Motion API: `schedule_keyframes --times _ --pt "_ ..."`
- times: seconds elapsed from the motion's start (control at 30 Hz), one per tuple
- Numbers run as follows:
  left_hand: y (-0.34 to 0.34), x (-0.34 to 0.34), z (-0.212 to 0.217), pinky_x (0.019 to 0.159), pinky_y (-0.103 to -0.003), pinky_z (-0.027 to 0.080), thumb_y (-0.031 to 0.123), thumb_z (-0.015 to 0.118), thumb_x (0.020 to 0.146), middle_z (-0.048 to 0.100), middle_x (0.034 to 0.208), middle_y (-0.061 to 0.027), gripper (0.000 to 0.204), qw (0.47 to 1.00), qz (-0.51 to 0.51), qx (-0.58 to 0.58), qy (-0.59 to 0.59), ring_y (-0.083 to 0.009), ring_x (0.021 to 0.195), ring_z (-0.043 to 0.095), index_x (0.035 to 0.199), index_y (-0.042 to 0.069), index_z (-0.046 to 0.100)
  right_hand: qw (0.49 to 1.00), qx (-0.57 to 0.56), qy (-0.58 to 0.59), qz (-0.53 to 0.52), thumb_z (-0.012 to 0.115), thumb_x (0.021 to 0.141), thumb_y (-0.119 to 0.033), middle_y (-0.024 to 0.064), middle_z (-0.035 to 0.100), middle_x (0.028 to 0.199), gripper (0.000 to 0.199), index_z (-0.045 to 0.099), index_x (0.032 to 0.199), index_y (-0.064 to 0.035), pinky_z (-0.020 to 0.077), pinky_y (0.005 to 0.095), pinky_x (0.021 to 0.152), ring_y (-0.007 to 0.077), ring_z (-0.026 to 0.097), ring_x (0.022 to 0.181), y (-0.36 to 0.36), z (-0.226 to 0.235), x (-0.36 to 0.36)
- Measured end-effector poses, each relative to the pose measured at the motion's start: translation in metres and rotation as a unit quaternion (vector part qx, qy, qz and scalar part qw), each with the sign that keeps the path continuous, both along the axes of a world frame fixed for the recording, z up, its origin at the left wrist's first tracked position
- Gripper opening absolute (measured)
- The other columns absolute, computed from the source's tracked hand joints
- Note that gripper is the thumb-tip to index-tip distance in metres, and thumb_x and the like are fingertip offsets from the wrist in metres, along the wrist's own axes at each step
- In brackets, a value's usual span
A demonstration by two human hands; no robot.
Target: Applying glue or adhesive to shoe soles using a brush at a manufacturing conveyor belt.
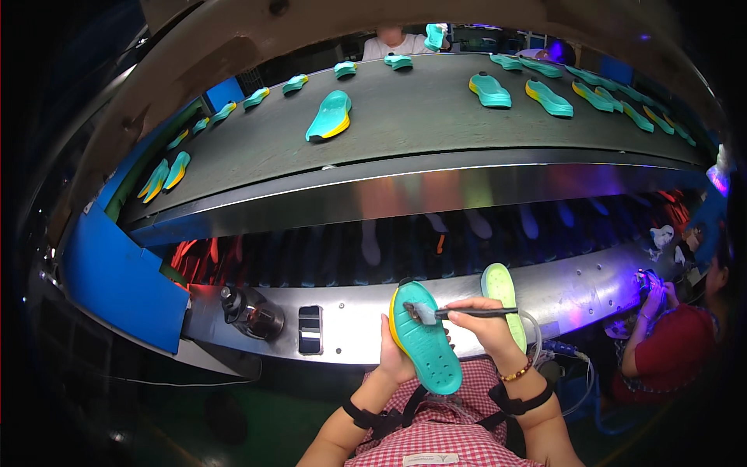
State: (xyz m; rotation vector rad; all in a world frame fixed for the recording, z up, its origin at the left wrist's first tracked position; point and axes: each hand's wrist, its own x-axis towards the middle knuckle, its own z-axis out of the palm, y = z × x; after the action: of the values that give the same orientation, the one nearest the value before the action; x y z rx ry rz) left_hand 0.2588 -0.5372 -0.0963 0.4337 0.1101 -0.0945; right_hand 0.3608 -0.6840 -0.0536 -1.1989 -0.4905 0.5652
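Observation:
My left hand (395, 354) grips a teal shoe sole with a yellow edge (426, 338) from its left side, holding it tilted in front of me. My right hand (484, 327) holds a thin dark brush (459, 313) whose bristles rest on the sole's upper end. A second, light green sole (503, 300) stands just behind my right hand against the metal ledge.
A wide grey conveyor belt (412, 117) curves across the top, carrying several teal and yellow soles (331, 115). A shiny metal ledge (342, 319) with a dark knob (250, 311) runs below it. Another person in red (669, 342) works at the right. Someone stands behind the belt (393, 43).

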Motion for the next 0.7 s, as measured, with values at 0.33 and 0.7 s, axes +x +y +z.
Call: schedule_keyframes --times 0.33,0.7 --pt "0.021 0.002 -0.005 0.086 -0.042 0.044 0.067 0.009 0.083 0.056 0.106 -0.0148 0.077 0.975 0.203 0.076 0.055 -0.0279 0.096 0.056 0.116 0.008 0.046 0.891 -0.075 -0.444 0.065 0.067 0.069 -0.012 0.0102 0.066 0.082 0.018 0.066 0.085 -0.0045 0.0488 0.0336 0.07 0.0255 0.063 0.076 0.016 0.023 -0.028" --pt "-0.001 -0.006 0.04 0.086 -0.044 0.046 0.067 0.013 0.083 0.051 0.118 -0.016 0.079 0.996 0.012 -0.038 -0.074 -0.0321 0.096 0.057 0.126 0.008 0.042 0.982 -0.03 -0.154 0.106 0.066 0.075 -0.004 0.0109 0.065 0.085 0.02 0.064 0.094 0.001 0.049 0.0244 0.067 0.0138 0.062 0.075 0.002 0.054 -0.01"
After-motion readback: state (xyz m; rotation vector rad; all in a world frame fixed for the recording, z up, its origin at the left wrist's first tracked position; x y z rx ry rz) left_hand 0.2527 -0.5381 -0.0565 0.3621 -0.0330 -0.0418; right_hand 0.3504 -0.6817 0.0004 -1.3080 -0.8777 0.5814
